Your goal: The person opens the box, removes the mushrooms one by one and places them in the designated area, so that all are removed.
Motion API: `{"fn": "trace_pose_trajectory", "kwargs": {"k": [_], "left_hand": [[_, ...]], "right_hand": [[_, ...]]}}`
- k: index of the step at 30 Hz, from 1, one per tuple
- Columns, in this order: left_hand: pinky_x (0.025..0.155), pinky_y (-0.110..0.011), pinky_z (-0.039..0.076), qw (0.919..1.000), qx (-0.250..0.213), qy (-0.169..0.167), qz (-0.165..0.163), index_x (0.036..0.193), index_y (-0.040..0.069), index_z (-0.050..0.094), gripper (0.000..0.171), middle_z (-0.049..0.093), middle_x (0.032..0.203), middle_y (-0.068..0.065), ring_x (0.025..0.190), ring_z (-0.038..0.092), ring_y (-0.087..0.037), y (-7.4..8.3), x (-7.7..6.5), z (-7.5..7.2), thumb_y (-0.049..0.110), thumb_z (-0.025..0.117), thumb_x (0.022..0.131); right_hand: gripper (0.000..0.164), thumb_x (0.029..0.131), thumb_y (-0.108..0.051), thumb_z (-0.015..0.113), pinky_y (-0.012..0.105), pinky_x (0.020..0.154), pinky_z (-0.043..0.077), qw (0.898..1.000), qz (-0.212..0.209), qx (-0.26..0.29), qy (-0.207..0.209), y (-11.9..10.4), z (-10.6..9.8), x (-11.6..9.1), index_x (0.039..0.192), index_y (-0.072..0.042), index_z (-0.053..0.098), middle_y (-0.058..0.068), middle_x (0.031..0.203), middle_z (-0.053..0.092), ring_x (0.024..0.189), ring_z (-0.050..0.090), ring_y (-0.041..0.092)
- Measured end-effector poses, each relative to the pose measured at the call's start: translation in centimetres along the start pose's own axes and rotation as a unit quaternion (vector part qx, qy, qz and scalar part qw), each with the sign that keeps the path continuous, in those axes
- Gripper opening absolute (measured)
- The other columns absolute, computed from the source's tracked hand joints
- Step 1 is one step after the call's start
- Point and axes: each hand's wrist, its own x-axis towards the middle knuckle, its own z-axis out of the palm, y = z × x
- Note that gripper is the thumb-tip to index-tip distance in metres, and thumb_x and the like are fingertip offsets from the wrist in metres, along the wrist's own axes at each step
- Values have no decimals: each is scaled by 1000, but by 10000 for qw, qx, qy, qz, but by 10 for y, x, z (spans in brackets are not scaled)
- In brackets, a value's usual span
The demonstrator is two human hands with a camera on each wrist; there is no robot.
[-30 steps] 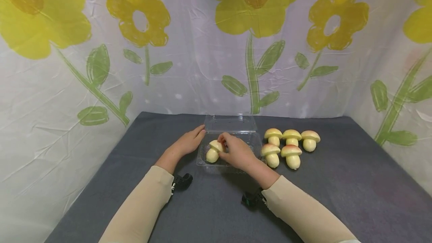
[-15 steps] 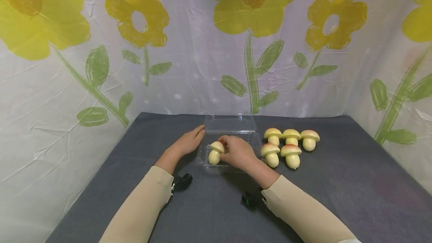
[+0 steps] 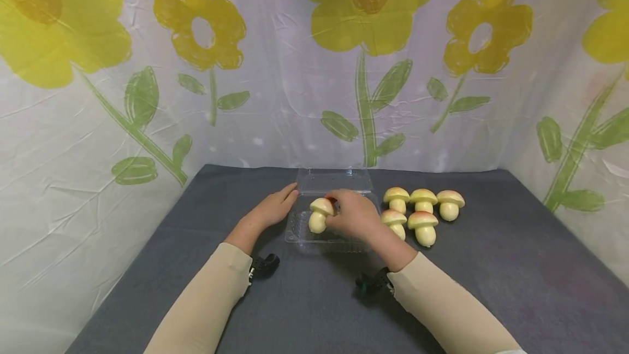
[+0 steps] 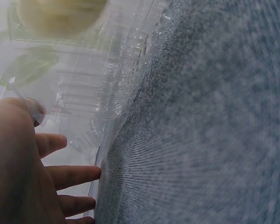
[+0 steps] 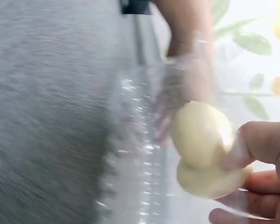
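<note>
A toy mushroom (image 3: 318, 222) with a cream stem and pink-tinged cap is pinched between the thumb and fingers of my right hand (image 3: 355, 214). It is over the base of a clear plastic clamshell box (image 3: 294, 232), whose lid (image 3: 335, 180) stands raised at the back. In the right wrist view the mushroom (image 5: 200, 135) shows stem towards the camera, behind the box's blurred ribbed wall (image 5: 147, 177). My left hand (image 3: 275, 207) rests at the box's left side, fingers extended; in the left wrist view its thumb overlaps a clear plastic corner (image 4: 35, 109).
Several more toy mushrooms (image 3: 423, 227) lie in two rows just right of the box, close to my right forearm. Dark grey cloth (image 3: 304, 299) covers the table. Behind it hangs a flower-printed curtain (image 3: 275, 86). A black wrist camera (image 3: 265, 265) sits on each arm.
My right hand has shifted slightly right and up in the head view, carrying the mushroom along after a small dip towards me. The left hand has stayed where it was.
</note>
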Motion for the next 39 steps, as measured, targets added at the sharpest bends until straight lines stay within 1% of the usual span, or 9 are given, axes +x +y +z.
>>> {"fn": "trace_pose_trajectory", "kwargs": {"k": [5, 10, 13, 19, 24, 28, 31, 35, 39], "left_hand": [[122, -58, 24, 10000, -57, 5, -23, 165, 11, 25, 60, 31, 165, -15, 150, 30, -39, 0, 0, 1, 43, 27, 113], [123, -57, 24, 9999, -77, -28, 76, 165, 10, 24, 60, 29, 166, -16, 151, 29, -39, -2, 1, 1, 42, 26, 114], [123, -56, 23, 9999, -79, -27, 151, 165, 8, 24, 60, 29, 166, -16, 151, 28, -39, -3, 1, 1, 40, 26, 114], [123, -55, 22, 9998, -85, -17, 171, 165, 9, 24, 61, 29, 166, -15, 151, 28, -38, -3, 1, 1, 41, 25, 114], [124, -54, 23, 9998, -66, -25, 199, 165, 9, 24, 61, 29, 166, -14, 151, 28, -37, -1, 0, 1, 43, 25, 113], [124, -54, 23, 9997, -84, -44, 224, 165, 9, 24, 61, 28, 166, -14, 151, 28, -38, -3, 0, 0, 43, 25, 113], [124, -54, 23, 9997, -103, -61, 212, 165, 10, 24, 61, 28, 167, -14, 151, 28, -37, -3, -1, 0, 43, 25, 113], [124, -54, 22, 9997, -114, -59, 210, 165, 10, 24, 61, 27, 167, -14, 151, 27, -37, -3, 0, -1, 42, 26, 114], [123, -56, 22, 9997, -134, -88, 170, 165, 10, 23, 60, 26, 167, -14, 152, 27, -38, -3, 0, 0, 41, 26, 114]], "right_hand": [[45, 87, -15, 76, 38, 71, 52, 9998, 1, 168, -53, 4, -24, -5, 132, -9, 68, 9, 121, 69, 93, 65, 22], [48, 88, -12, 72, 37, 66, 48, 9993, 47, 306, -211, 10, -46, -10, 135, -11, 67, 10, 122, 69, 81, 61, 19], [47, 88, -12, 71, 37, 66, 47, 9988, 40, 358, -326, 12, -57, -14, 135, -12, 67, 11, 121, 70, 79, 61, 19], [46, 88, -13, 72, 39, 71, 52, 9985, 75, 277, -463, 16, -74, -19, 135, -15, 68, 8, 117, 71, 89, 65, 21], [49, 87, -10, 70, 40, 76, 52, 9980, 112, 254, -564, 23, -87, -23, 136, -13, 67, 9, 116, 71, 98, 65, 24], [50, 86, -7, 67, 42, 78, 53, 9969, 214, 310, -685, 27, -98, -26, 135, -11, 67, 10, 116, 70, 101, 65, 26], [51, 84, -5, 66, 43, 80, 52, 9958, 305, 397, -765, 31, -106, -29, 135, -9, 66, 12, 117, 69, 102, 64, 28], [50, 83, -4, 67, 44, 82, 50, 9954, 281, 440, -801, 37, -116, -35, 133, -8, 67, 12, 115, 68, 102, 61, 29], [45, 85, -3, 67, 43, 81, 51, 9935, 370, 619, -877, 41, -126, -42, 131, -6, 67, 11, 112, 66, 98, 60, 29]]}}
